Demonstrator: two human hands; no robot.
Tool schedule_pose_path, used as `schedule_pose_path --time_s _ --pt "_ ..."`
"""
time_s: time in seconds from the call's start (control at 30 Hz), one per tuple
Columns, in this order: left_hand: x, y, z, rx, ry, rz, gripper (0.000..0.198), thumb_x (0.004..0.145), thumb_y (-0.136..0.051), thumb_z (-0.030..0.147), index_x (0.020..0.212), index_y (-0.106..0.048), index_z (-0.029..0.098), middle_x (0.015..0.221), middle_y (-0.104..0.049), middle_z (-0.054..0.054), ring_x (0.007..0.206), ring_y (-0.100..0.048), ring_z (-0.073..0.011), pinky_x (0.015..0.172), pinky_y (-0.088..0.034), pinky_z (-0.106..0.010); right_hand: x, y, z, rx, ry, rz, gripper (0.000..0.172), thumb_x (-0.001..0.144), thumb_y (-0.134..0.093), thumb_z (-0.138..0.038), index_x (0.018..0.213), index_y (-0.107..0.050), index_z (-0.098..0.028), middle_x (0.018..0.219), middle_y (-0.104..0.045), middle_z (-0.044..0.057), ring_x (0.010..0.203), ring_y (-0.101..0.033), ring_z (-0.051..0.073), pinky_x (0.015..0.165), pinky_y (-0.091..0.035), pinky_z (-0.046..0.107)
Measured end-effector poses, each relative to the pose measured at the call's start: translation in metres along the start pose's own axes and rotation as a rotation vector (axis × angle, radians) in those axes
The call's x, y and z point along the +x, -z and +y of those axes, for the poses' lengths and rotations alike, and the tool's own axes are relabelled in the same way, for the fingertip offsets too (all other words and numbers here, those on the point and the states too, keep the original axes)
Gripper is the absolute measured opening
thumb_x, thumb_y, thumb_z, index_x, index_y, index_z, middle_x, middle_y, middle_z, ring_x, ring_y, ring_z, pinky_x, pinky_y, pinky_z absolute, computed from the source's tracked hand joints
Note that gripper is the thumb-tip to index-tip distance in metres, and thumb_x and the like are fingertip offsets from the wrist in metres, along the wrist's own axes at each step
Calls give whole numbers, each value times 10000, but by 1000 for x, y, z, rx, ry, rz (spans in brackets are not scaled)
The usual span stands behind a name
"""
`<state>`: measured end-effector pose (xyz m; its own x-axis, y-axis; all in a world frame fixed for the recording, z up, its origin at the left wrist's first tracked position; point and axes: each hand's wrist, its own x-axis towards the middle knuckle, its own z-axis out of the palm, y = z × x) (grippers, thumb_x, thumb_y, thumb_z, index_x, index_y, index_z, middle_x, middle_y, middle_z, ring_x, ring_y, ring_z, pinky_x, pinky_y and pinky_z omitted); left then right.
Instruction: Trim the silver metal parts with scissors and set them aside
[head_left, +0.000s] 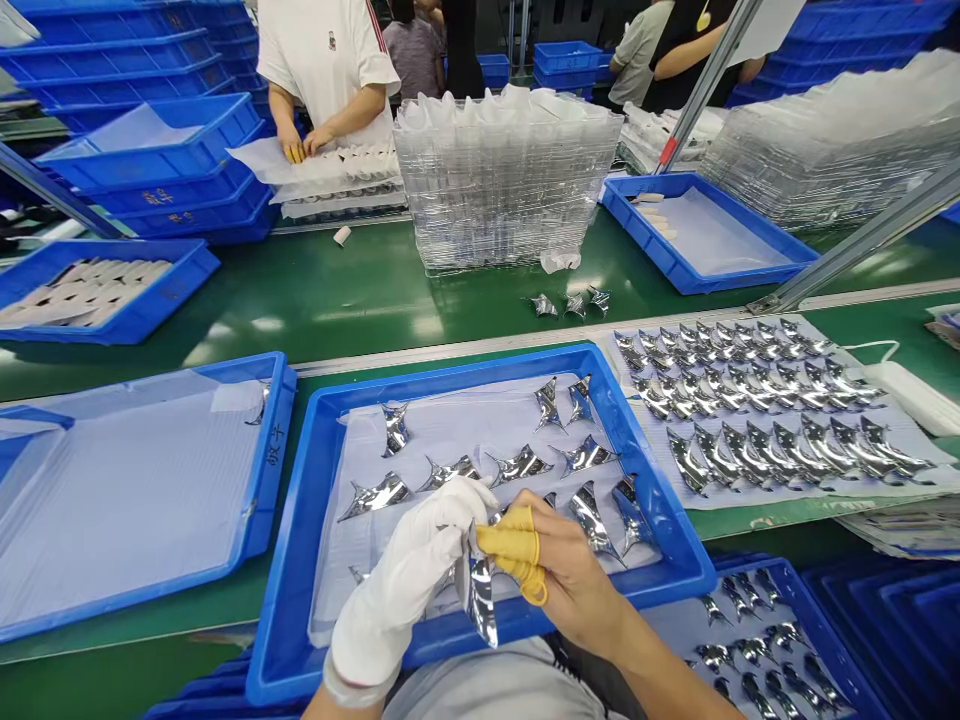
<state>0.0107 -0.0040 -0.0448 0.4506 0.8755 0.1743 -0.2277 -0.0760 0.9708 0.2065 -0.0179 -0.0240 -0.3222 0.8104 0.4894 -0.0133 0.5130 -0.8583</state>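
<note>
A shiny chrome-coloured curved part (481, 600) hangs point-down between my hands, over the near side of a blue tray (480, 368). My left hand (409, 570), in a white glove, is closed on its upper end. Yellow finger cots cover fingertips of my right hand (551, 560), which pinches the same end from the right. The fingers hide that upper end. Around my hands, several more curved chrome parts (521, 464) lie apart on the white sheet (442, 425) lining the tray.
Rows of chrome parts (750, 380) rest on white sheets at right. At left stands a sheet-lined blue tray (259, 480). Wrapped clear trays (502, 190) are stacked behind three small chrome pieces (574, 304). Across the bench a person (322, 70) handles white sheeting. A metal post (862, 245) slants up at right.
</note>
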Motion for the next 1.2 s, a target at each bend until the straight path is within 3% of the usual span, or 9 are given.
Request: schedule_pose_path --time_s 0.5,0.9,1.07,1.2 --pt "0 -10 1 -87 51 59 288 993 -559 485 941 -645 215 969 -588 -65 945 -548 -235 895 -435 -382 3 2 3 -20 47 -4 301 1094 -477 -225 1205 -752 -277 777 -686 42 744 -523 197 655 -470 305" --pt "-8 -13 -8 -104 110 130 323 979 -574 492 1059 -716 213 1024 -640 -75 973 -589 -241 973 -469 -375 0 -5 4 -92 58 71 449 997 -472 0 1246 -733 -267 775 -641 37 749 -489 205 635 -445 298" --pt "-12 -15 -11 -89 165 223 449 932 -637 546 1185 -732 188 1129 -714 -126 1043 -646 -292 1007 -494 -412 -9 -19 5 -169 52 185 474 993 -475 -4 1318 -695 -270 802 -602 34 759 -505 203 644 -462 300" --pt "-8 -23 -8 -144 185 333 402 920 -664 539 1100 -758 192 1079 -745 -109 982 -683 -266 942 -538 -377 -19 -29 8 -88 -116 335 387 1042 -510 -129 1378 -622 -285 874 -611 29 720 -539 175 612 -486 274"
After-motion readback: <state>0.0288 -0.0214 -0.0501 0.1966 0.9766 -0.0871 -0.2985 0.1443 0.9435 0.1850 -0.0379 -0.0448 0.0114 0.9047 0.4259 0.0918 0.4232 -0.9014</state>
